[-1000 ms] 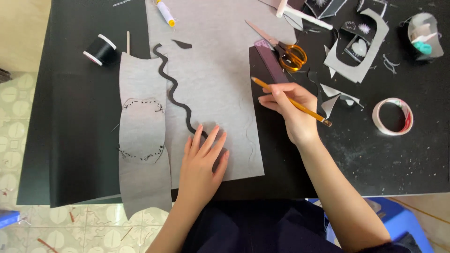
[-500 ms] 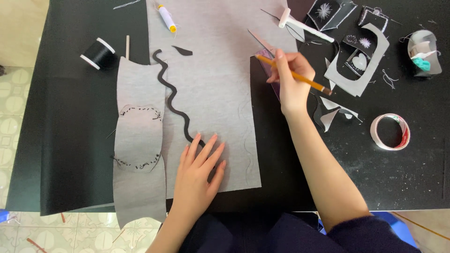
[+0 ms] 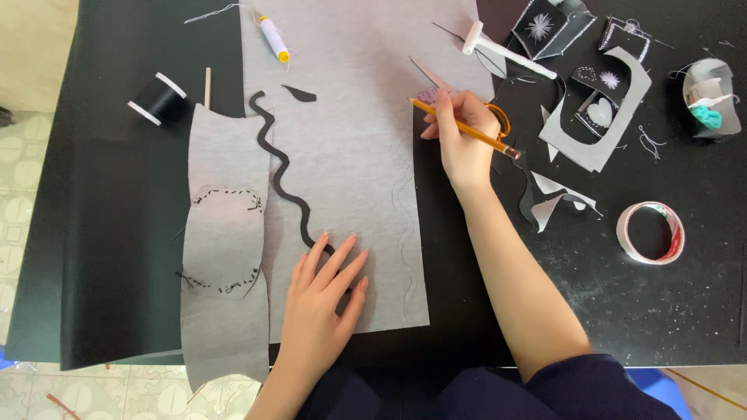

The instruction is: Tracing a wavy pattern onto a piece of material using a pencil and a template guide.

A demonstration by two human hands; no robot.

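Observation:
A large grey felt sheet [image 3: 354,155] lies on the black table cover, with a faint wavy pencil line near its right edge. My left hand [image 3: 323,299] rests flat on the sheet's lower part, fingers spread, touching the lower end of a wavy black strip [image 3: 278,167]. My right hand [image 3: 461,136] holds an orange pencil [image 3: 467,131] at the sheet's right edge, its tip pointing onto the felt. A narrower grey felt piece [image 3: 226,249] with dashed stitching in a round outline lies to the left.
A black thread spool [image 3: 158,99] and a thin stick [image 3: 207,87] lie at the upper left. Orange-handled scissors [image 3: 498,120] sit partly under my right hand. Felt offcuts [image 3: 599,124] lie to the right, with a tape roll [image 3: 650,232] below them. A glue stick [image 3: 274,38] lies up top.
My right hand has moved with the pencil from the right of the sheet up and left to the sheet's right edge. My left hand has stayed flat on the felt.

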